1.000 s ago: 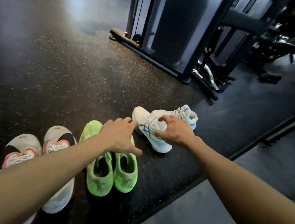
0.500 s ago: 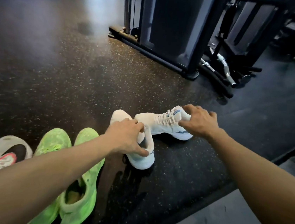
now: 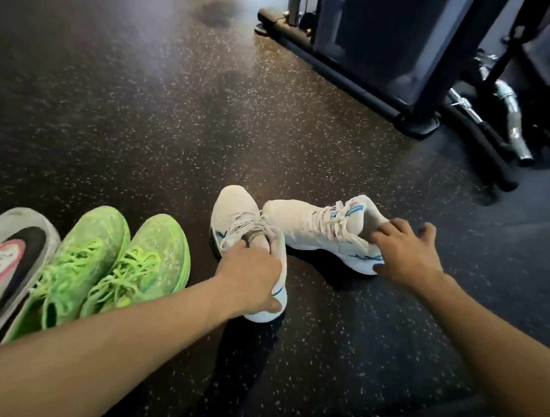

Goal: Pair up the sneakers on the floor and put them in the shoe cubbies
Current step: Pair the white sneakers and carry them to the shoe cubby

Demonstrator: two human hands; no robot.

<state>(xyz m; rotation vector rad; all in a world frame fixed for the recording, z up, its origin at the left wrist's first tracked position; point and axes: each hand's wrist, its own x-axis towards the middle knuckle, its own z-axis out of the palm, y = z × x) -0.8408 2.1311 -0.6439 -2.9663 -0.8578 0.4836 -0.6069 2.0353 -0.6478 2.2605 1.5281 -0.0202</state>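
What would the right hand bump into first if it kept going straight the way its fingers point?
The right hand is already at the heel of a white and blue sneaker, so that comes first. Its fingers point up and left along the shoe; depth beyond is hard to judge.
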